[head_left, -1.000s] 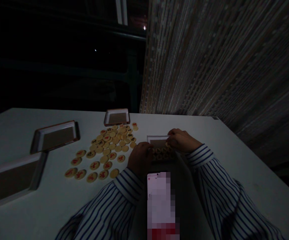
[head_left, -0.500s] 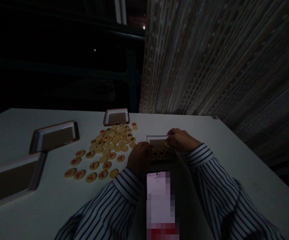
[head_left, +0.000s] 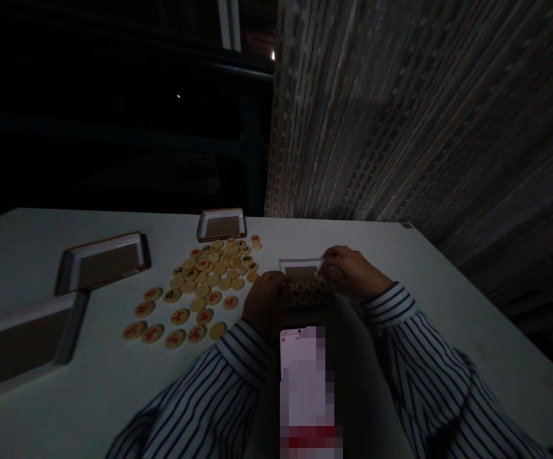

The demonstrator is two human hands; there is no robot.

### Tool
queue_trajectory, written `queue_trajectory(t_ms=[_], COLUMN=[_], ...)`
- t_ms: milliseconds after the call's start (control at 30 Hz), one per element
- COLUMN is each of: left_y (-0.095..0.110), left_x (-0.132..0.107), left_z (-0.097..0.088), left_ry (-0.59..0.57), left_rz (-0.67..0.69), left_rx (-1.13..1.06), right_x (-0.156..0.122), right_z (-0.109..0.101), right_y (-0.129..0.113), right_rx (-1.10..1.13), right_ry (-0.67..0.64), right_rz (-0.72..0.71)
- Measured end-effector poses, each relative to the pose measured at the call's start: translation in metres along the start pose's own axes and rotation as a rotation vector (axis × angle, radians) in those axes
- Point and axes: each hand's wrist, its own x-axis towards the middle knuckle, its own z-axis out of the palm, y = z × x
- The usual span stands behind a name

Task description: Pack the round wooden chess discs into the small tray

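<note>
White tabletop (head_left: 295,237): far edge runs left to right below a pale string curtain (head_left: 353,115); right edge slants outward toward the near side.
Open room: bare surface right of the right sleeve (head_left: 424,357) and between the scattered pale round discs (head_left: 213,280) and the tray.
White-walled, brown-bottomed rectangular tray (head_left: 300,273): between the hands, beyond the lit phone (head_left: 288,357); far rim nearly parallel to the tabletop's far edge, near end shadowed, long axis uncertain.
Pale discs inside (head_left: 302,288): two left-to-right rows, near half.
Left hand (head_left: 267,299): fingers curled at the tray's left side; cannot tell whether clamped.
Right hand (head_left: 355,271): fingers bunched by the far-right corner, beside one disc; grip unclear.
</note>
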Motion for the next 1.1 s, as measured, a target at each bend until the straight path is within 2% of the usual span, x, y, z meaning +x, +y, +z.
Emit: queue_trajectory(t_ms=[233, 400, 500, 1100], left_y=[0.001, -0.004, -0.006, -0.002], left_x=[-0.001, -0.001, -0.001, 0.0], left_z=[0.0, 0.003, 0.004, 0.003], left_ry=[0.001, 0.03, 0.008, 0.01], left_rz=[0.015, 0.032, 0.052, 0.022], left_rx=[0.006, 0.007, 0.011, 0.015], right_x=[-0.025, -0.026, -0.025, -0.023], right_z=[0.015, 0.02, 0.021, 0.023], right_y=[-0.007, -0.007, -0.007, -0.008], right_rx=[-0.02, -0.058, -0.07, -0.068], right_ry=[0.107, 0.085, 0.067, 0.048], right_rz=[-0.017, -0.013, -0.007, -0.032])
